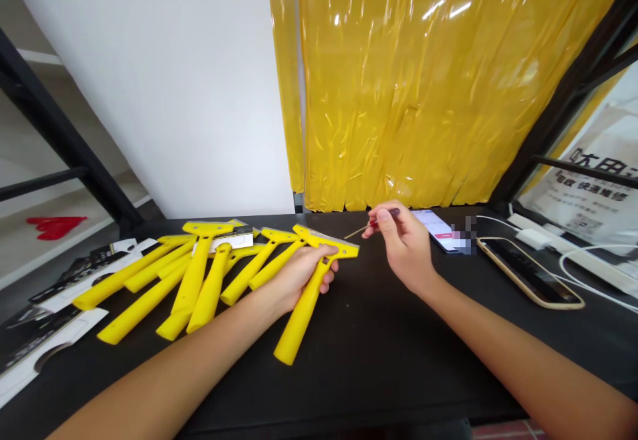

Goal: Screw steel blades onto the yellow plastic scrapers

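My left hand [295, 276] is closed around the neck of a yellow scraper [302, 314], just below its wide head. The handle of this scraper points down toward me. Pinched in my right hand [406, 247] is a thin screwdriver [366, 228] with a dark handle. Its tip points left, close to the right end of the scraper's head. Several more yellow scrapers [197, 274] lie in a heap to the left of my left hand, some overlapping.
Black and white cardboard packages [54, 340] lie at the left. A lit phone [438, 230] is behind my right hand, with another phone [528, 270] and a white power strip [588, 254] farther right. Yellow plastic curtains [399, 94] hang behind the black table [379, 367].
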`<state>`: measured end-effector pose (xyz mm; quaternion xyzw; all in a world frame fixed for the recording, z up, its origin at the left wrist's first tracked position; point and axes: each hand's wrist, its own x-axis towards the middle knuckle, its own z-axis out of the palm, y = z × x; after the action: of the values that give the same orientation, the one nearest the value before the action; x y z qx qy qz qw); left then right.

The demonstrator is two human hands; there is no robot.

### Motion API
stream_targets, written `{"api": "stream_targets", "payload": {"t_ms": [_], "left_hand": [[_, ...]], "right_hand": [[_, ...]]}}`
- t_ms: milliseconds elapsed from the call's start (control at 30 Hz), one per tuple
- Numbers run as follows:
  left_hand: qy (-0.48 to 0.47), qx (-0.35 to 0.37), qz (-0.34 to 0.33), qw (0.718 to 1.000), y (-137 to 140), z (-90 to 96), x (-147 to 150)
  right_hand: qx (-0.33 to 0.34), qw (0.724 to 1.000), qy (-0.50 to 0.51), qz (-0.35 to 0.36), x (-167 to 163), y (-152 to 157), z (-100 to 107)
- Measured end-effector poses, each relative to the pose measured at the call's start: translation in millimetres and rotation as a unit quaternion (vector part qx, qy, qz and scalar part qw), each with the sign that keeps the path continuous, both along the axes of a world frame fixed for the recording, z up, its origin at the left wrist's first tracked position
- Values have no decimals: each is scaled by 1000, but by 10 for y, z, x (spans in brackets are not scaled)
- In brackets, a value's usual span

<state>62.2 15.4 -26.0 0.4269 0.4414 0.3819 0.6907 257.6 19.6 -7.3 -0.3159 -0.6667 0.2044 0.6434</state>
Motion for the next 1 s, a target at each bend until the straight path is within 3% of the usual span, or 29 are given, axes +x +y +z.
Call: {"api": "stream_targets", "payload": {"t_ms": [200, 600, 1000], "left_hand": [[-31, 28, 21, 999, -17, -52, -13], [-7, 53, 10, 999, -63, -22, 27], [6, 55, 13, 998, -64, -7, 63]], "right_hand": [[47, 998, -52, -4, 9, -54, 20], [33, 996, -67, 44, -9, -62, -14], [40, 996, -76, 29, 5, -65, -30]]}}
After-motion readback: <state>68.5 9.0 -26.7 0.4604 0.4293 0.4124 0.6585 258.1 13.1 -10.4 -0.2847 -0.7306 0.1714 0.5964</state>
